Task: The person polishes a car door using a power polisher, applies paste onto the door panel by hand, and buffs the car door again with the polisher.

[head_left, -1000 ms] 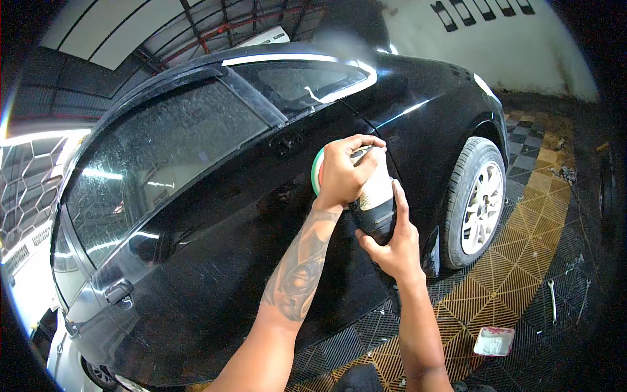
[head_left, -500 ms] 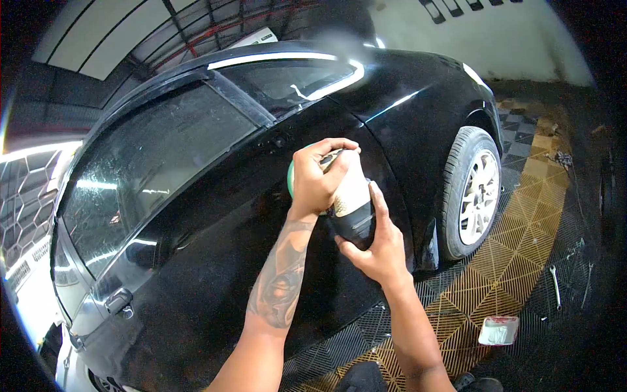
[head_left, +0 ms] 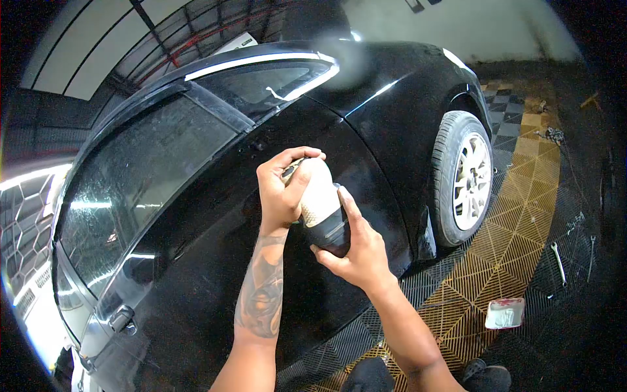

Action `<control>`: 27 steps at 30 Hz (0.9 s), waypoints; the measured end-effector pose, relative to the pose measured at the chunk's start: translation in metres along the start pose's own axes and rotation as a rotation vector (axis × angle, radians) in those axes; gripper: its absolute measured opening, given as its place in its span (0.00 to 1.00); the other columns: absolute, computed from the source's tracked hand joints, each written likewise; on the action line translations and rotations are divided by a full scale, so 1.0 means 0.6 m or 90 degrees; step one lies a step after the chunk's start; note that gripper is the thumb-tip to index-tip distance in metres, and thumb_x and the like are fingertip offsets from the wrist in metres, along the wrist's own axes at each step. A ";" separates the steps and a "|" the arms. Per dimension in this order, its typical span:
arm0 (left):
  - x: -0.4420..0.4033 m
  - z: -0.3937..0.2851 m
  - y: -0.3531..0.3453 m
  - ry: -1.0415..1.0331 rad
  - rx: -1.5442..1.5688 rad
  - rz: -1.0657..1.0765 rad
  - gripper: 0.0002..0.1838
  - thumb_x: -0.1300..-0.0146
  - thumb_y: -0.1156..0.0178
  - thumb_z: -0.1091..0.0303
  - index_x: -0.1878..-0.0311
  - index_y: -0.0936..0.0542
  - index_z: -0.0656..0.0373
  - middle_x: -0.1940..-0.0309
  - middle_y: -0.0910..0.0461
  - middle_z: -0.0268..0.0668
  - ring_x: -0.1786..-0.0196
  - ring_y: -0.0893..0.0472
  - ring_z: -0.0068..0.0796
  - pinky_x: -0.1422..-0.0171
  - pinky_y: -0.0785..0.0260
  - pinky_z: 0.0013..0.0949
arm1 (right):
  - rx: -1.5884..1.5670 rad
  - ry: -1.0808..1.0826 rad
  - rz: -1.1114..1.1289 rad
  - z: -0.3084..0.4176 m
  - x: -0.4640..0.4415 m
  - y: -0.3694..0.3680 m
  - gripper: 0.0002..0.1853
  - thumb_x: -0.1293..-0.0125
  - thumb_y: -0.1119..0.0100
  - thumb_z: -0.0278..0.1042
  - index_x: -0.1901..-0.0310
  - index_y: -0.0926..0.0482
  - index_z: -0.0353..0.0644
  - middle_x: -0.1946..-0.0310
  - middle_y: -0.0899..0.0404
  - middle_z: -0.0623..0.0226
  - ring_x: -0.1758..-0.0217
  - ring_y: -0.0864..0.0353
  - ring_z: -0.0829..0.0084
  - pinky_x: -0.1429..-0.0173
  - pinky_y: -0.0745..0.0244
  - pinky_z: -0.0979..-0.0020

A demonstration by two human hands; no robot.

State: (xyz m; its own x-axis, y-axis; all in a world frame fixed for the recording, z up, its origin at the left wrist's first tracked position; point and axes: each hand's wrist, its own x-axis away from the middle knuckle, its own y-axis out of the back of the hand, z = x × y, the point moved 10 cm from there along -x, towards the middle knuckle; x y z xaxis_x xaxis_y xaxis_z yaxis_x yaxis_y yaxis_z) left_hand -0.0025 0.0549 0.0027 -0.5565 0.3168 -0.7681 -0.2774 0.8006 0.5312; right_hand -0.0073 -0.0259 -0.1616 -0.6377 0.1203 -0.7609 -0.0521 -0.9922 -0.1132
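Both hands hold a handheld power polisher (head_left: pixel 319 189) with a cream-white body and a black rear end, against or close over the black car door (head_left: pixel 209 281). My left hand (head_left: pixel 282 189) is wrapped over its head from the left. My right hand (head_left: pixel 358 251) cups the black end from the lower right, thumb and fingers spread around it. The polisher's working face is turned to the panel and hidden, so contact cannot be told.
Right of the door are the black fender and a front wheel (head_left: pixel 471 179) with a white rim. On the ribbed floor tiles (head_left: pixel 457 281) lie a white tray (head_left: pixel 505 313) with red marks and a wrench (head_left: pixel 559 264). A side mirror mount or handle (head_left: pixel 121 318) juts out at lower left.
The polisher and both hands have shifted left in view and slightly down. The car has also moved left as the camera turned. The green edge at the polisher's head is now out of sight.
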 end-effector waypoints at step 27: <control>0.052 -0.014 0.069 0.012 -0.047 -0.017 0.18 0.30 0.46 0.65 0.51 0.17 0.72 0.57 0.13 0.50 0.56 0.13 0.34 0.47 0.20 0.36 | -0.020 0.004 0.047 0.046 0.032 -0.038 0.53 0.50 0.25 0.49 0.21 0.42 0.54 0.55 0.20 0.50 0.54 0.15 0.50 0.50 0.16 0.54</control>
State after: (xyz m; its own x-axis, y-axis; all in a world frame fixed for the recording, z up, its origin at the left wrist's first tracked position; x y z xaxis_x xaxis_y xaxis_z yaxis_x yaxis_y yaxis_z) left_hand -0.0381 0.0936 0.0036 -0.5622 0.2854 -0.7762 -0.3488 0.7692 0.5354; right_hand -0.0394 -0.0017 -0.1560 -0.6344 0.0472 -0.7716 0.0190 -0.9969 -0.0767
